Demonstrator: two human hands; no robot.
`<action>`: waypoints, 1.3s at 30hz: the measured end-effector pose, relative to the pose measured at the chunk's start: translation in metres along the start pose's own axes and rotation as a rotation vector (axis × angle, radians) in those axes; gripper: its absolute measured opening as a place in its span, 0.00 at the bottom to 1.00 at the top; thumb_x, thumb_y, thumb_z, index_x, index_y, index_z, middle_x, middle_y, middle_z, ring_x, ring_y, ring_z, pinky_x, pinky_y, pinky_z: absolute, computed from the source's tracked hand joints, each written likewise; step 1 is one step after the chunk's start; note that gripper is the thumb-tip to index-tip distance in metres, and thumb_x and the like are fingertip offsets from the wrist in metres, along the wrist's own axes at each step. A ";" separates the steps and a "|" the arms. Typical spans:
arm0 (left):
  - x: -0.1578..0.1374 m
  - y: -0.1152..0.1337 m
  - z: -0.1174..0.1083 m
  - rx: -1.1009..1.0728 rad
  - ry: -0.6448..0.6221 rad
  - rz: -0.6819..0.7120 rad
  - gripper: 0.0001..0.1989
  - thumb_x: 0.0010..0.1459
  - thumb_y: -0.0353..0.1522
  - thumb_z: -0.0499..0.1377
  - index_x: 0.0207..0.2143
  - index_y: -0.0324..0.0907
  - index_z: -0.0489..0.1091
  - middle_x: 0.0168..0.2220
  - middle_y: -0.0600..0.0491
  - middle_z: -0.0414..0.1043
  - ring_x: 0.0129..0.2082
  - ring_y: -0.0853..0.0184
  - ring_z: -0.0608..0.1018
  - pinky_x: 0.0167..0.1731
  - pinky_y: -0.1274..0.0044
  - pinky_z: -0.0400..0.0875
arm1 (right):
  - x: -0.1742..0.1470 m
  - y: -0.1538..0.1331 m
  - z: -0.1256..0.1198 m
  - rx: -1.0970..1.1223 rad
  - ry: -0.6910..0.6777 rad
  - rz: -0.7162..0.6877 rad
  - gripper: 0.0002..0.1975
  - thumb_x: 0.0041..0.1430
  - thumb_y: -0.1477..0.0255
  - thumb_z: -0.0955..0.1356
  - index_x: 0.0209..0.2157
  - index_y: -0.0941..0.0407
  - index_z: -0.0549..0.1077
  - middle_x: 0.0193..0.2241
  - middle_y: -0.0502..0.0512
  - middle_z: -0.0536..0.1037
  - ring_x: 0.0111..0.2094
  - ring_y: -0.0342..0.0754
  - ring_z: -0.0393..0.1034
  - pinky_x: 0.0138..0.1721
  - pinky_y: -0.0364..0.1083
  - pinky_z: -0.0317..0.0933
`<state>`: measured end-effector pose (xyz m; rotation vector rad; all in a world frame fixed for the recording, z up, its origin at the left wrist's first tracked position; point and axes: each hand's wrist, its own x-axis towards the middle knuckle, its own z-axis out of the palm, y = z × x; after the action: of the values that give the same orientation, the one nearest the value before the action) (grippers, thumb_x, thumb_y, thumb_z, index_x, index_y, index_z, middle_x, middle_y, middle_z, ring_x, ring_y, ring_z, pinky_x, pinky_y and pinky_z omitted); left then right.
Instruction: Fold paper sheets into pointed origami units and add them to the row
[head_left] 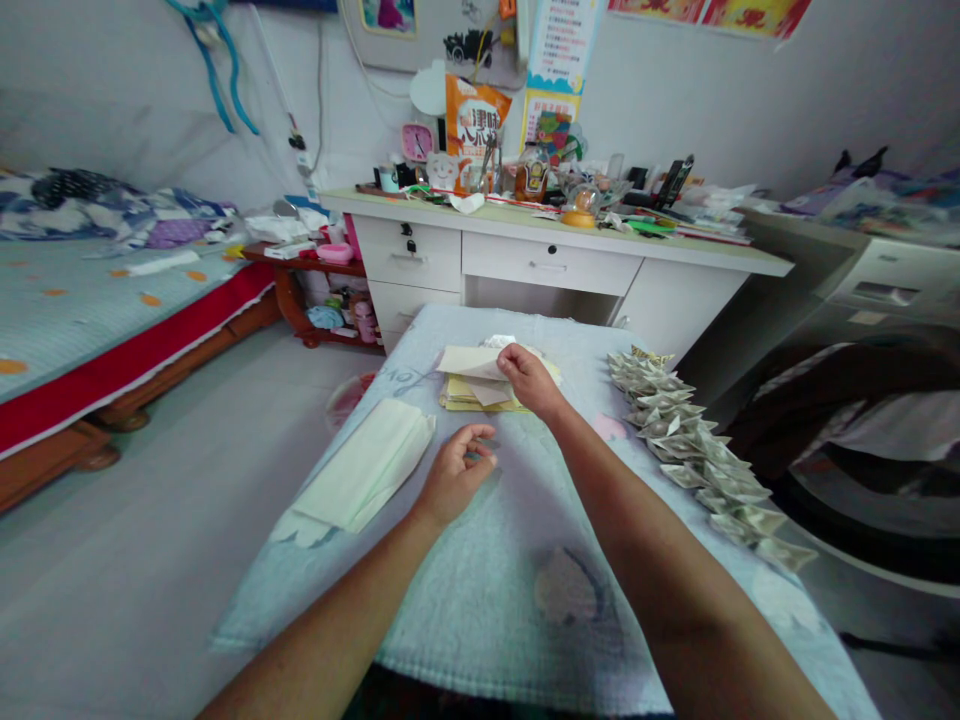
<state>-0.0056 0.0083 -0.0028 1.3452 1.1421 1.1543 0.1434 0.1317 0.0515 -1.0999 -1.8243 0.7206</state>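
The sheet (466,360) is above the stack (459,398) at the far part of the bench (495,590); contact between the two cannot be confirmed. My right hand (529,380) has its fingers pinched on the sheet's right edge. My left hand (459,470) is nearer me, fingers loosely curled and apart, with nothing seen in them. Assessed handling: very light, thin, flexible, prone to creasing and tearing; a fingertip hold at an edge or corner suits it, and single leaves may cling together. Left of my left hand lies the pale paper (367,465). Along the right side stand rows of folded pieces (675,420). Beyond the bench: drawers (551,268) ahead, bed (97,290) left, washer (889,290) right.
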 end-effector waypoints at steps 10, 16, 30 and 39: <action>0.010 -0.016 0.002 -0.201 0.225 0.053 0.41 0.45 0.28 0.63 0.58 0.52 0.47 0.51 0.49 0.63 0.35 0.70 0.75 0.34 0.76 0.71 | -0.090 -0.039 -0.016 0.103 -0.209 -0.145 0.09 0.65 0.65 0.62 0.34 0.54 0.70 0.38 0.55 0.77 0.47 0.49 0.68 0.52 0.50 0.57; 0.008 -0.008 -0.006 0.102 0.308 0.267 0.34 0.41 0.29 0.68 0.52 0.49 0.64 0.54 0.48 0.59 0.42 0.64 0.74 0.42 0.71 0.71 | -0.137 -0.046 -0.046 0.337 -0.376 0.015 0.10 0.65 0.64 0.63 0.33 0.54 0.70 0.39 0.55 0.78 0.51 0.50 0.68 0.55 0.53 0.57; -0.003 0.003 -0.007 0.332 -0.077 0.425 0.09 0.49 0.22 0.56 0.31 0.42 0.70 0.42 0.49 0.72 0.44 0.64 0.75 0.46 0.74 0.68 | -0.163 0.013 -0.079 0.033 -0.214 0.057 0.23 0.50 0.79 0.64 0.49 0.51 0.69 0.53 0.55 0.69 0.59 0.54 0.58 0.62 0.58 0.47; -0.008 0.004 -0.003 0.277 -0.057 0.357 0.08 0.52 0.24 0.57 0.35 0.42 0.68 0.41 0.50 0.73 0.43 0.65 0.75 0.45 0.75 0.68 | -0.164 0.015 -0.054 -0.247 -0.049 -0.145 0.20 0.53 0.78 0.67 0.48 0.48 0.73 0.52 0.57 0.70 0.58 0.56 0.57 0.58 0.61 0.51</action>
<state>-0.0092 0.0008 0.0008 1.8408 1.0754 1.2284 0.2362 -0.0060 0.0025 -1.0997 -2.0517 0.4498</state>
